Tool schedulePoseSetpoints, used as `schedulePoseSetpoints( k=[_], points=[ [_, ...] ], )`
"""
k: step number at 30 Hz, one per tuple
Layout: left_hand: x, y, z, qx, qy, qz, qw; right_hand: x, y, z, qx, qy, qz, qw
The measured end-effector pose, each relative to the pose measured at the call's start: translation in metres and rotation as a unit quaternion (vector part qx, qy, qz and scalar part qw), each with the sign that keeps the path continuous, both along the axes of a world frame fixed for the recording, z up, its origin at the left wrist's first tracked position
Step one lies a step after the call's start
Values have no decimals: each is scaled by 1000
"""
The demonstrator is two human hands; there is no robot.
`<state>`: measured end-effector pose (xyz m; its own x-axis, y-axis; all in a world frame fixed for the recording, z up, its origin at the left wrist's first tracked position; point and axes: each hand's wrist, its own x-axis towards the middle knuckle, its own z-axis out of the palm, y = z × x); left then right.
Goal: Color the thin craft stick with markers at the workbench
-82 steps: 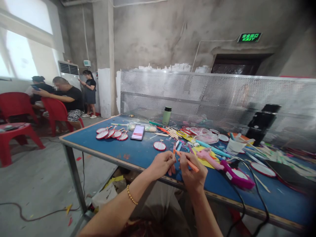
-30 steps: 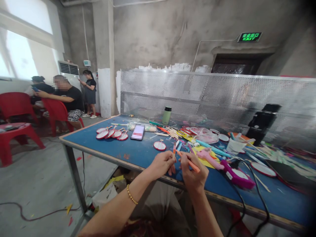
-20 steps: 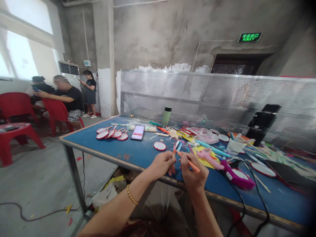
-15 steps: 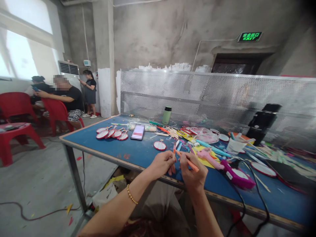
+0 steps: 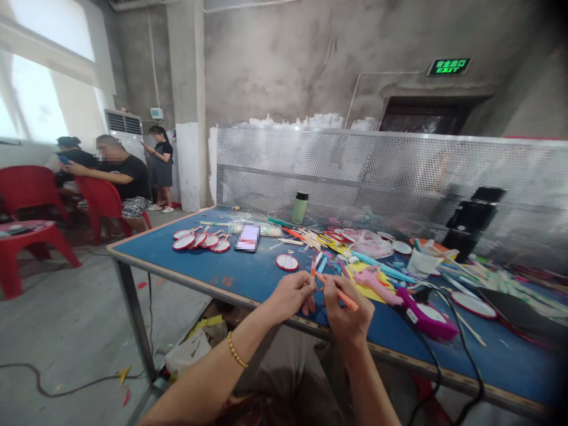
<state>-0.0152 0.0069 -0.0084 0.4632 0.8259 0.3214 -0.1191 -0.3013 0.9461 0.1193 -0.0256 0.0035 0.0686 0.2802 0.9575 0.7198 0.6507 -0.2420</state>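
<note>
Over the near edge of the blue table [image 5: 186,263], my left hand [image 5: 290,296] and my right hand [image 5: 346,310] meet. My right hand is closed round an orange stick [image 5: 344,294] that slants up to the left. The fingers of my left hand pinch that stick's upper end, beside a second short orange stick [image 5: 313,266]. Just beyond my hands lie a small round red-rimmed fan [image 5: 287,262], a pink tool [image 5: 375,283] on yellow paper, and a magenta glue gun [image 5: 426,316].
Several red-rimmed fans [image 5: 202,239] lie at the table's left, near a green bottle [image 5: 299,208]. Craft litter covers the right side before a perforated metal screen [image 5: 399,177]. Black cables [image 5: 444,355] hang over the front edge. People sit on red chairs [image 5: 102,201] at far left.
Almost nothing has changed. Both hands stay at the table edge with the orange stick, only shifting their fingers slightly.
</note>
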Motion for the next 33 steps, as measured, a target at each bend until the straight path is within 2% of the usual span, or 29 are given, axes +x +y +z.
schedulePoseSetpoints(
  k=[33],
  points=[
    [0, 0, 1, -6, -5, -5, 1000, 2, 0, -1, 11, -6, -3, 1000]
  ],
)
